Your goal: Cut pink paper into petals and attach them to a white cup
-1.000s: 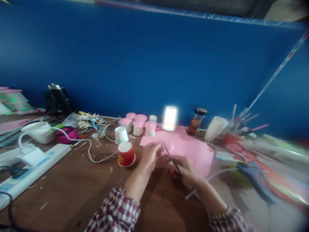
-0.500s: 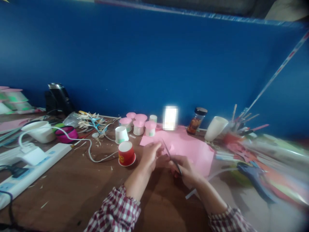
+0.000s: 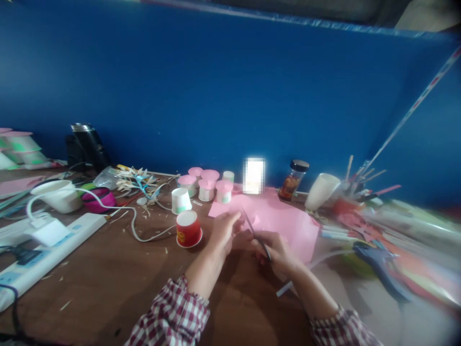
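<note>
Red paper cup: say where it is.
Head view, left of centre: the red paper cup stands upside down on the table, just left of the left hand and in front of a white cup.

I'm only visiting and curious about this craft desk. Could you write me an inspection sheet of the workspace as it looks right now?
Surface: brown table, strewn with pale scraps.
Job's things: scissors over a sheet of pink paper.
Clutter: red cup, upturned white cup, pink-topped cups, jar, blue glue gun.
Hands: right hand holds the scissors; left hand is curled beside the blades, its grip too blurred to tell.
Cables: white cable loops across the table near a power strip.
Surroundings: blue wall behind; no other person seen.
</note>
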{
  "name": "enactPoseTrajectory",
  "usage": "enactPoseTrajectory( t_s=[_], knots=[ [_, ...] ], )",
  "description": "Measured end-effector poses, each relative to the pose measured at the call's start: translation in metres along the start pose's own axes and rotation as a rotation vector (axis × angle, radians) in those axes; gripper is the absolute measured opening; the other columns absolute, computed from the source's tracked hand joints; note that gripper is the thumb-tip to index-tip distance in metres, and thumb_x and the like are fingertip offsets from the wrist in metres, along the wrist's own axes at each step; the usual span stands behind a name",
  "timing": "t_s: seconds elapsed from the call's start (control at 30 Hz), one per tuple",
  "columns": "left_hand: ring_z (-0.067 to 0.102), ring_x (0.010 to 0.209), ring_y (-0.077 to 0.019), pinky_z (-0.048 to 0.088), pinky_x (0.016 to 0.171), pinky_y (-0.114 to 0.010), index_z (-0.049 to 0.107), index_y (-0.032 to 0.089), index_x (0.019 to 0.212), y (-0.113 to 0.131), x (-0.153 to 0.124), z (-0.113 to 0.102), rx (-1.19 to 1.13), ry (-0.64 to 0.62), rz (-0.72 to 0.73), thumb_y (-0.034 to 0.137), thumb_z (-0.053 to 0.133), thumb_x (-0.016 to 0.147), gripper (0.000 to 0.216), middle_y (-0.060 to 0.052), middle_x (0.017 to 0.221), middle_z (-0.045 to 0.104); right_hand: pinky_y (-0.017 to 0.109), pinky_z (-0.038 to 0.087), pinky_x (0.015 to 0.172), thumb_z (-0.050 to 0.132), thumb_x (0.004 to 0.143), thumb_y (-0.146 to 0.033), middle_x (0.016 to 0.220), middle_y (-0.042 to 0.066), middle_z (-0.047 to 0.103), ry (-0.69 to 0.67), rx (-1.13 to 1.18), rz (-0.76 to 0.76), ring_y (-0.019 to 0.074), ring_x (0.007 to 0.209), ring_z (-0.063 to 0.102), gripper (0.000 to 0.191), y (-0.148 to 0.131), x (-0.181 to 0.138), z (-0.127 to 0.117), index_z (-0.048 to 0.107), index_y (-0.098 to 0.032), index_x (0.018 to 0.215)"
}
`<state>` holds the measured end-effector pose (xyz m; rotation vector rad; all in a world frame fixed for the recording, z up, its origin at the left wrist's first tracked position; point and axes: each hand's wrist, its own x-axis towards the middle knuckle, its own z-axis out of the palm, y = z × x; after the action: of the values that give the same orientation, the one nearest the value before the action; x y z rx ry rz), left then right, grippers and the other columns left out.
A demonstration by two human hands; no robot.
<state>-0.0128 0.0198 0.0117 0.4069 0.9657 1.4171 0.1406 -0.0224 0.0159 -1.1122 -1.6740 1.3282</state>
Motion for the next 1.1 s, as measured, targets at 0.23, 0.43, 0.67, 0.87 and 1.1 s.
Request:
enactPoseTrajectory(
  t_s=[0.23, 0.43, 0.67, 0.87, 1.1],
  knots=[
    [0.060, 0.054, -0.0105, 0.044, 0.047, -0.018, 0.062, 0.010, 0.069, 0.0006, 0.0001, 0.0005, -0.001, 0.002, 0.008, 0.016, 0.074, 0.062, 0.015, -0.003, 0.060, 0.064, 0.020, 0.036, 0.042, 0.061, 0.082, -0.049, 0.049, -0.004, 0.048, 0.006, -0.003, -0.010, 0.0086, 0.044, 0.043, 0.039, 0.0046, 0.0009, 0.0014, 0.068, -0.011, 0.088],
    [0.059, 0.052, -0.0100, 0.044, 0.047, -0.018, 0.063, 0.010, 0.069, 0.0014, -0.0008, 0.0013, 0.016, 0.012, -0.010, 0.016, 0.075, 0.062, 0.016, -0.003, 0.059, 0.064, 0.020, 0.035, 0.040, 0.063, 0.081, -0.048, 0.048, -0.004, 0.049, 0.018, -0.007, -0.003, 0.0082, 0.042, 0.042, 0.038, 0.0060, 0.0012, 0.0014, 0.069, -0.012, 0.090],
    [0.060, 0.054, -0.0102, 0.044, 0.047, -0.018, 0.063, 0.011, 0.069, 0.0009, 0.0005, 0.0010, 0.013, 0.018, -0.011, 0.016, 0.076, 0.061, 0.016, -0.003, 0.060, 0.064, 0.020, 0.036, 0.039, 0.064, 0.079, -0.048, 0.048, -0.004, 0.050, 0.027, 0.000, 0.018, 0.0083, 0.040, 0.043, 0.038, 0.0065, 0.0023, 0.0011, 0.069, -0.012, 0.090],
    [0.059, 0.051, -0.0096, 0.044, 0.045, -0.017, 0.062, 0.011, 0.071, 0.0003, 0.0018, 0.0003, 0.038, 0.016, -0.011, 0.016, 0.074, 0.064, 0.015, -0.003, 0.058, 0.064, 0.020, 0.035, 0.039, 0.064, 0.080, -0.046, 0.049, -0.004, 0.049, 0.032, 0.008, 0.010, 0.0078, 0.041, 0.042, 0.036, 0.0067, 0.0022, 0.0010, 0.069, -0.012, 0.090],
    [0.057, 0.047, -0.0087, 0.044, 0.044, -0.017, 0.062, 0.011, 0.071, 0.0001, 0.0017, -0.0007, 0.054, 0.000, -0.016, 0.017, 0.074, 0.065, 0.015, -0.003, 0.057, 0.064, 0.019, 0.035, 0.039, 0.063, 0.081, -0.046, 0.049, -0.004, 0.050, 0.029, -0.007, 0.014, 0.0072, 0.040, 0.043, 0.034, 0.0051, 0.0019, 0.0012, 0.067, -0.012, 0.084]
  ],
)
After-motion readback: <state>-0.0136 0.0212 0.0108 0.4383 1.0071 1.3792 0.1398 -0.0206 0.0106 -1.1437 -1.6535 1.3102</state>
